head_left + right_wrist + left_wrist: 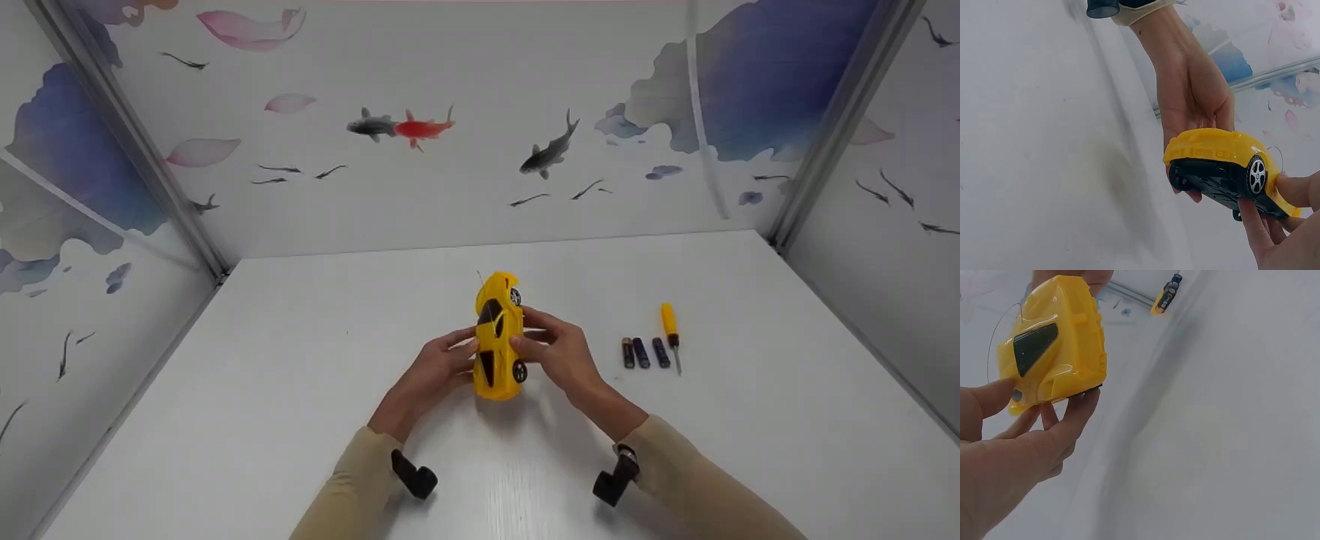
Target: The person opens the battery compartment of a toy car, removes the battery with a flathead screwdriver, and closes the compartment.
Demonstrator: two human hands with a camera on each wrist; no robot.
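A yellow toy car [496,379] with dark windows and a thin wire antenna is held above the white table, tipped on its side. My left hand [442,366] grips it from the left, thumb on the body and fingers beneath, as the left wrist view shows. From the other side my right hand [564,355] pinches the car near its wheels, the thumb on the yellow flank. In the right wrist view the car's black underside [1216,180] and a silver-spoked wheel [1257,176] show between both hands.
On the table [300,420], to the right of the hands, lie several dark batteries [640,352]. Beside them is a screwdriver [670,322] with a yellow handle. A back wall [465,202] and side walls painted with fish and petals enclose the table.
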